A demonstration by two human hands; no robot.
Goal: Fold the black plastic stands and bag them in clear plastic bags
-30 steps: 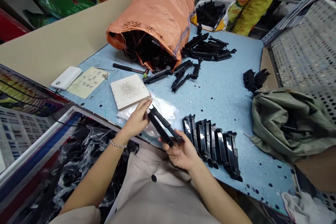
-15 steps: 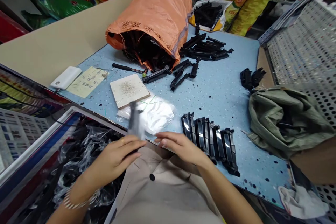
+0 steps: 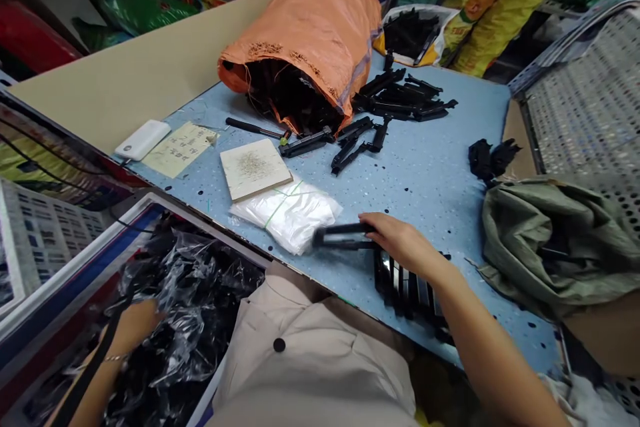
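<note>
My right hand [image 3: 403,240] is closed on one end of a long black plastic part [image 3: 343,237], which is blurred and points left over the table. Below that hand lies a row of similar black parts [image 3: 407,290], partly covered by my forearm. My left hand [image 3: 141,321] is low over the bin [image 3: 145,208] at the left, among black pieces in clear plastic bags [image 3: 187,307]. Its fingers are smeared and partly lost against the dark contents. A stack of clear bags [image 3: 295,217] tied with green string lies just left of the held part.
An orange sack [image 3: 310,27] lies with its mouth towards me, with loose black parts [image 3: 400,97] beside it. A speckled square board [image 3: 255,168], a yellow note [image 3: 181,149], a white device [image 3: 143,140] and a screwdriver-like tool [image 3: 253,127] lie left. A green cloth sack [image 3: 550,240] stands right.
My left hand has gone from the table edge down into the bin, and the bagged part it held is no longer seen in it. My right hand has moved right and taken hold of a black part.
</note>
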